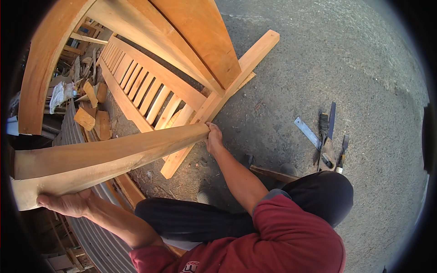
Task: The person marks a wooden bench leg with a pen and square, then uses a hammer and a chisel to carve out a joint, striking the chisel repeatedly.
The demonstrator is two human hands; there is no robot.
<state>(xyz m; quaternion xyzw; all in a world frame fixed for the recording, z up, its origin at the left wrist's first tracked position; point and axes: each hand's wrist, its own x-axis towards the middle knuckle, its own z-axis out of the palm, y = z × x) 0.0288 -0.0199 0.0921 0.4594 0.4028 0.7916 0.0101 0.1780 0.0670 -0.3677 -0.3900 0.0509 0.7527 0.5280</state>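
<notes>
A long, thick wooden beam (114, 152) stretches across the left half of the view, its far left end wider to the eye. My left hand (66, 204) grips its lower edge near the left end, with some fingers hidden behind the wood. At the other end, my right hand (213, 139) is closed around the narrow tip. Just beyond that tip lies a slatted wooden frame (148, 93) on the ground. It lies beside a squared wooden post (255, 57) that joins broad upright boards (195, 32).
On the grey ground at right lie a metal ruler-like blade (307, 132), a dark blue flat strip (332, 119) and a chisel (343, 152). A wooden-handled hammer (273, 173) rests by my knee. Wood offcuts (95, 120) and corrugated sheet (98, 236) are at left.
</notes>
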